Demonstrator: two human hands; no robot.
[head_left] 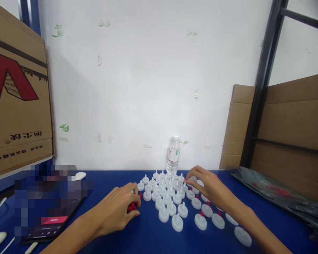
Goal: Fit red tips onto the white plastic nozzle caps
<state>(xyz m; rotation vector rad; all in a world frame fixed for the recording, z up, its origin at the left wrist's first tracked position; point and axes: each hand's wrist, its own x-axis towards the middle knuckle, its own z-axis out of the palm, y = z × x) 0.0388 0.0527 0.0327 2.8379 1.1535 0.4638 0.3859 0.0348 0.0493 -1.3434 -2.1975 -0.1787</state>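
Observation:
My left hand (119, 208) is curled around a cluster of small red tip caps (131, 207) low over the blue table. One more red tip cap shows just beyond its fingers. My right hand (205, 181) is pinched at the far right edge of the white nozzle lids, with a bit of red, seemingly a red tip cap (186, 180), at its fingertips. Between the hands stand many bare white nozzle lids (163, 213), spouts up. To the right, several white lids with red tips (200, 221) stand in rows, partly hidden by my right forearm.
A clear water bottle (173, 155) stands by the wall behind the lids. On the left lie a phone (55, 222) and white cables, below a large cardboard box (18, 91). A grey plastic bag (278, 190) lies at the right, near a dark metal frame (259, 84).

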